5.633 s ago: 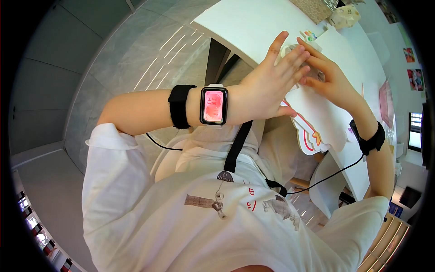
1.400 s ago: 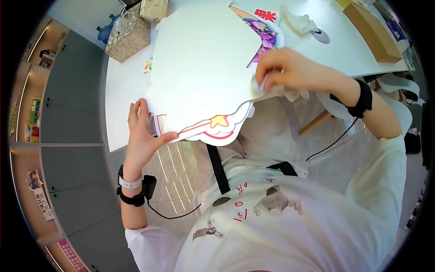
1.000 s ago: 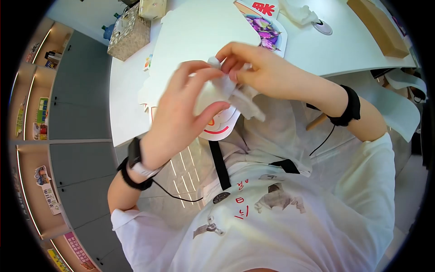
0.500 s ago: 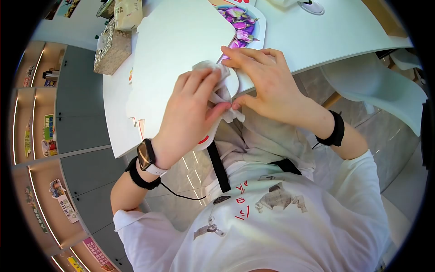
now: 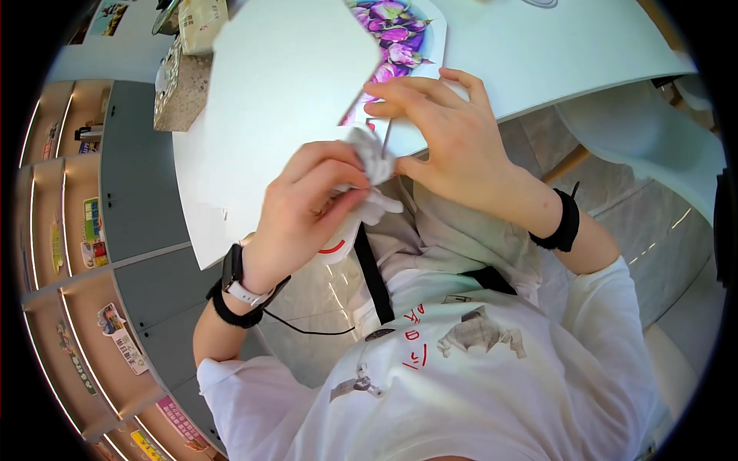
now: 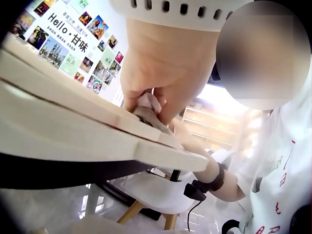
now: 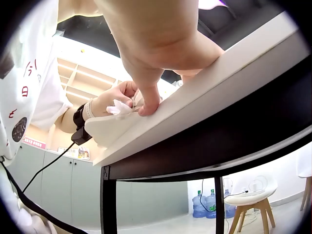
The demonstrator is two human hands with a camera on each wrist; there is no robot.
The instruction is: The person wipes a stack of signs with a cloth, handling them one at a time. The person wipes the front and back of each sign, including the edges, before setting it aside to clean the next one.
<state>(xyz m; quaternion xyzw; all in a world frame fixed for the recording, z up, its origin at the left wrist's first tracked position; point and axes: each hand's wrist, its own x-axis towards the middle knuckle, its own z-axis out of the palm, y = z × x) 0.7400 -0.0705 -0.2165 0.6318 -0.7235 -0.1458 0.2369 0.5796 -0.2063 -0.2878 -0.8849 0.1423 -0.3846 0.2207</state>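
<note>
My left hand (image 5: pixel 311 203) pinches a crumpled white tissue (image 5: pixel 373 157) between curled fingers and thumb, close over the near edge of a large white cut-out board (image 5: pixel 284 84). In the left wrist view the tissue (image 6: pixel 148 105) lies bunched right at the board's rim. My right hand (image 5: pixel 453 142) is spread wide, its fingertips on the board's right edge and its thumb beside the tissue. The right wrist view has that thumb pressing down at the rim, by the tissue (image 7: pixel 119 108). A flower-printed sign (image 5: pixel 396 34) shows partly from beneath the board.
The board lies on a white table (image 5: pixel 584 61). A patterned tissue box (image 5: pixel 184 88) and a soft package (image 5: pixel 201 27) stand at its far left. A white chair (image 5: pixel 638 146) is at the right, with lit shelves (image 5: pixel 77 330) along the left wall.
The tissue has passed from my right hand to my left, which came over from the board's left side. My right hand has let go and spread its fingers on the board's edge.
</note>
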